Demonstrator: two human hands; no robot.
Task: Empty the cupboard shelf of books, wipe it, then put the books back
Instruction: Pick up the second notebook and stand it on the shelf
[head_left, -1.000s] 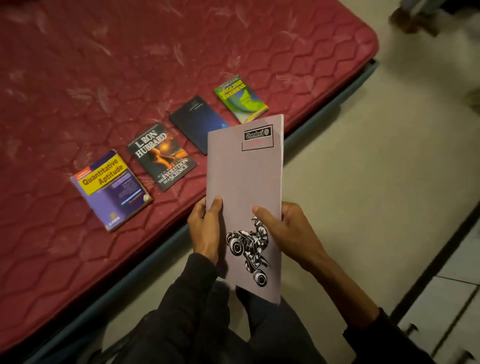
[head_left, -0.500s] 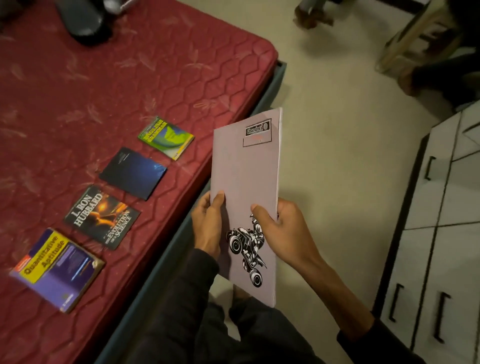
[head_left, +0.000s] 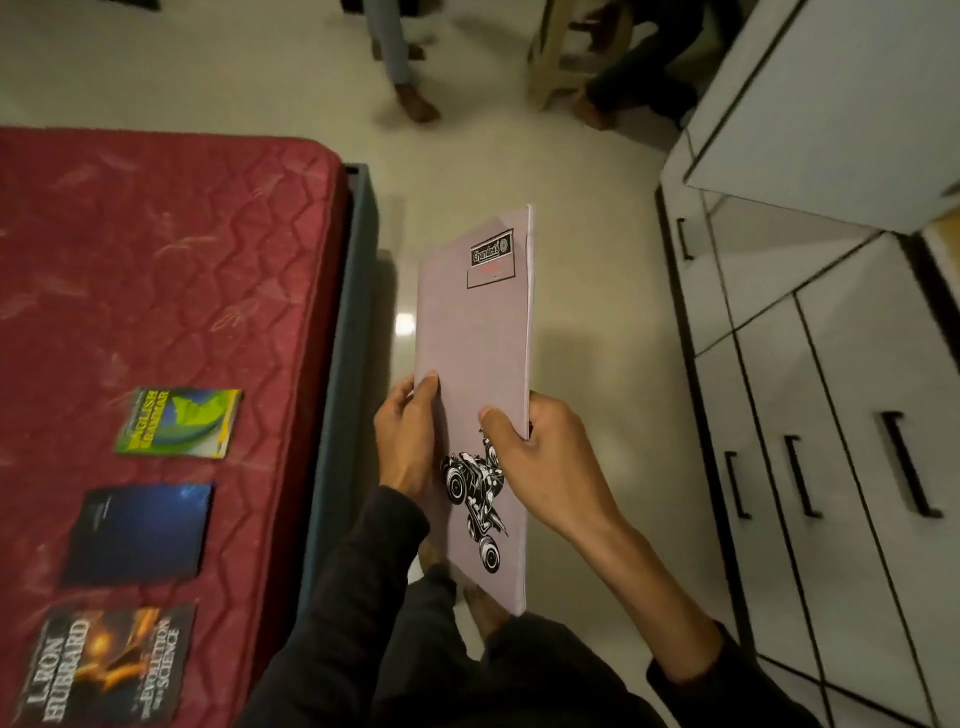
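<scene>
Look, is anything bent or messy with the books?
Mostly tidy. Only the thin grey notebook with the motorbike drawing, held by the left hand and right hand, looks odd: its top-left corner seems folded, showing pages behind.

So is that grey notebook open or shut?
Shut: the grey notebook shows only its front cover, gripped by the left hand and right hand.

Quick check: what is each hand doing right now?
Left hand: closed on the left edge of the thin grey paper notebook.
Right hand: closed on the notebook's right edge.
</scene>
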